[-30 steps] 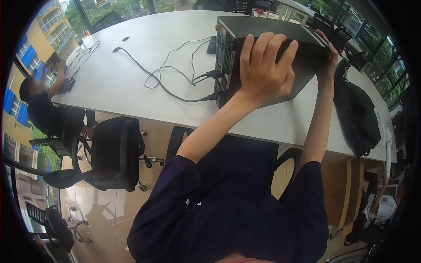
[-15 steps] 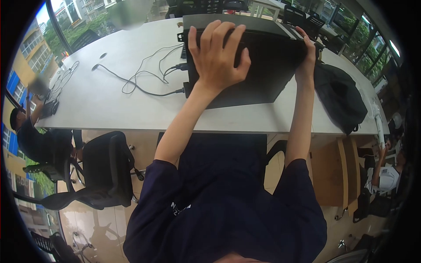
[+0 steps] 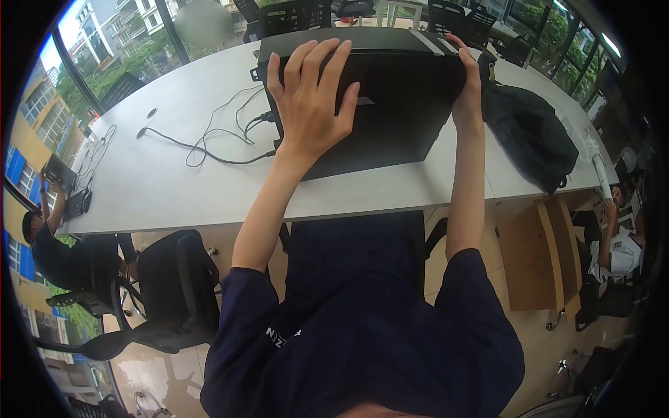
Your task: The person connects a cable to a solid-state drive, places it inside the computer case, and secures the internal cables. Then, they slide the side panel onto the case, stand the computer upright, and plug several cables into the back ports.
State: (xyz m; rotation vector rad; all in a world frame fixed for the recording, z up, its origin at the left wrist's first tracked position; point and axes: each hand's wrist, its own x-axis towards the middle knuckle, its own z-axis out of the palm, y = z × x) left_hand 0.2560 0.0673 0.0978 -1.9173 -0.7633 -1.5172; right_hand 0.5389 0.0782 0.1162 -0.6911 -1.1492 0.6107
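A large black computer case (image 3: 390, 111) stands on the white table (image 3: 209, 188), with cables (image 3: 209, 146) running into its left side. Spread flat over the case's near face at its upper left is my left hand (image 3: 309, 104), fingers apart and pointing up. My right hand (image 3: 468, 87) lies along the case's right edge, its fingers reaching up to the top right corner; part of this hand is hidden from view. To the right of the case lies a black bag (image 3: 533, 136).
A person (image 3: 70, 251) sits at the far left beside a keyboard (image 3: 77, 203). Another person (image 3: 620, 247) is at the far right. Black chairs (image 3: 174, 289) and a wooden cabinet (image 3: 533, 258) stand at the table's near side. More chairs (image 3: 293, 17) are behind it.
The view has shifted, so the case and both hands appear farther left. My left hand remains spread on the case and my right hand stays at its right edge.
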